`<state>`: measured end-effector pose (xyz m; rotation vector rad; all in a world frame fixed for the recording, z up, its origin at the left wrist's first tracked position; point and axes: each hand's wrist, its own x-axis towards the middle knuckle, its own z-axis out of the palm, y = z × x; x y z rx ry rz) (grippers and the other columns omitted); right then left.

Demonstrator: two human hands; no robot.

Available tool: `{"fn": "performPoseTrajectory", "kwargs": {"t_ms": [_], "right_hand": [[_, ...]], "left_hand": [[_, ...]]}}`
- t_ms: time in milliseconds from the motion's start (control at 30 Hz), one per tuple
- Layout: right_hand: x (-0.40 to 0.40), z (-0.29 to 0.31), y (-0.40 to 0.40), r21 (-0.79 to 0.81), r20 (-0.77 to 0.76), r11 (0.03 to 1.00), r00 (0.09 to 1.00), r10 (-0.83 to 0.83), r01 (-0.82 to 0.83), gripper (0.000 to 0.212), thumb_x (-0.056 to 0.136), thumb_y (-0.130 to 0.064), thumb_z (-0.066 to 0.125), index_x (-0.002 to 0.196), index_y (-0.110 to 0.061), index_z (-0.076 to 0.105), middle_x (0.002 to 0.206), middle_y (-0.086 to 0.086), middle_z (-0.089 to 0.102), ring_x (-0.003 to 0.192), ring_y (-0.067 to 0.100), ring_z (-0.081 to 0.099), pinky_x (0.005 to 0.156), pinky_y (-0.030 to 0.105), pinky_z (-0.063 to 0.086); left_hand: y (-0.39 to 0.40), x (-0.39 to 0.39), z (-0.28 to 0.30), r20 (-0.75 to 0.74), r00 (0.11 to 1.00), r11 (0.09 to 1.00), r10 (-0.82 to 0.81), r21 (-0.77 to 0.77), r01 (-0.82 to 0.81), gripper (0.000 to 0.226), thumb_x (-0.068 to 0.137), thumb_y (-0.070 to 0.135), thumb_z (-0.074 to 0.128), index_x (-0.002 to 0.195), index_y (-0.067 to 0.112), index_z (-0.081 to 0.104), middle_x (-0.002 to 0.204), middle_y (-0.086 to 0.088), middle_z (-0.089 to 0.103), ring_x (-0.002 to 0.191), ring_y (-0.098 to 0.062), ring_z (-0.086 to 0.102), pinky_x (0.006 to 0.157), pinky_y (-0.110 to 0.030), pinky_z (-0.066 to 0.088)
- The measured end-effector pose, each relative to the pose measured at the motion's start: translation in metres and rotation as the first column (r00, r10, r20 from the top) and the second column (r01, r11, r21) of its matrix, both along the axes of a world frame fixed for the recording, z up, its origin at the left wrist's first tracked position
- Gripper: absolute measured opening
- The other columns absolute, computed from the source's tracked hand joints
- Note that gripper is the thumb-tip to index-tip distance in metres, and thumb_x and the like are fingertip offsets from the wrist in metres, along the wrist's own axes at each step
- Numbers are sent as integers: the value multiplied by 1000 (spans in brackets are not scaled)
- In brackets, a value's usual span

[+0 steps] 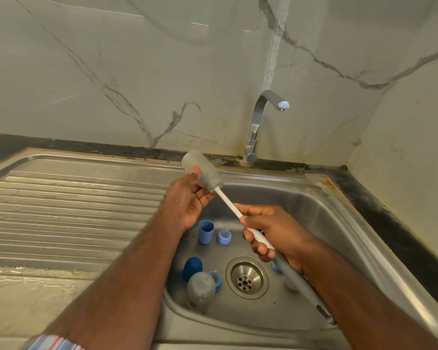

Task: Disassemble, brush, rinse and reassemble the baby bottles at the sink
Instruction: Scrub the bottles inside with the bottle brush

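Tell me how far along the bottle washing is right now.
Disassembly looks done: caps, a teat ring and another bottle lie loose in the sink. In hand: left hand holds a bottle, right hand works the brush inside it. Left: other parts, rinsing (tap is off), reassembly.

Two bare forearms, uncovered from the fingers back. Left arm's short sleeve of blue, white and red striped cloth (52, 343) begins far behind the fingers.

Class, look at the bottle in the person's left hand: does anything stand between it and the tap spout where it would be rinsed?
Nothing visible does. The left hand holds the bottle with the brush inside; the space up to the tap spout is open air.
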<state>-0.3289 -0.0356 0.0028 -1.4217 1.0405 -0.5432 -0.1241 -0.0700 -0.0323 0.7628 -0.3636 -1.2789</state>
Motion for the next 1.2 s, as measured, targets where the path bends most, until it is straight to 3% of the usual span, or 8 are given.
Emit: {"fn": "performPoseTrajectory", "kwargs": {"t_ms": [133,233,367,467,533,667,933,1200], "right_hand": [[-5,-12,-7,-386,-368,921,923,-110,-44,44,100,-18,52,137,-42,57,64,-8,60,45,7,46,46,26,44],[-5,-15,-10,-460,-443,881,888,-123,-108,44,101,-22,52,139,-44,53,67,-10,60,50,4,49,54,23,48],[0,-15,-7,-348,-331,937,940,-85,-37,43,103,-20,49,141,-40,52,76,0,61,46,5,47,44,18,41],[5,-19,-9,-298,-290,955,952,-98,7,44,104,-19,49,144,-37,48,80,5,63,46,8,50,43,22,42],[8,-18,-10,-265,-241,964,965,-103,37,45,104,-18,48,145,-35,48,78,5,62,46,10,50,42,23,41],[9,-14,-11,-140,-30,978,987,-159,154,42,104,-13,50,143,-27,53,71,6,59,46,13,48,40,25,37],[14,-11,-4,-15,155,982,970,-185,190,34,103,-9,51,132,-24,60,70,8,58,46,13,47,39,23,35],[13,-6,1,103,215,984,963,-164,144,32,102,-6,50,130,-19,61,68,9,58,46,13,46,37,20,36]], "left_hand": [[-4,13,-1,-41,992,991,123,56,-120,28,99,25,63,116,4,54,119,-23,69,103,-33,72,80,-42,61],[-4,11,-3,14,995,992,98,81,-99,34,99,24,64,123,4,52,118,-22,69,102,-31,72,78,-40,61],[-4,4,-4,37,998,997,47,59,-49,38,98,24,65,124,0,53,119,-23,70,95,-30,75,72,-38,64],[-2,-2,-5,69,997,999,-17,41,14,25,99,22,64,114,4,56,120,-24,69,100,-32,74,82,-40,63],[-1,-7,-6,83,995,998,-56,34,54,28,100,22,63,118,3,55,121,-24,69,103,-34,74,88,-42,61],[0,-16,-5,76,990,992,-122,27,120,35,101,23,61,124,-2,54,116,-25,72,99,-34,75,86,-41,62],[-3,-11,-1,7,1000,1000,-23,21,23,25,100,23,62,111,0,55,101,-22,76,92,-33,76,80,-42,64],[-3,-9,1,-82,996,999,34,32,-32,45,100,23,61,135,-1,44,114,-26,70,91,-34,76,72,-42,65]]}}
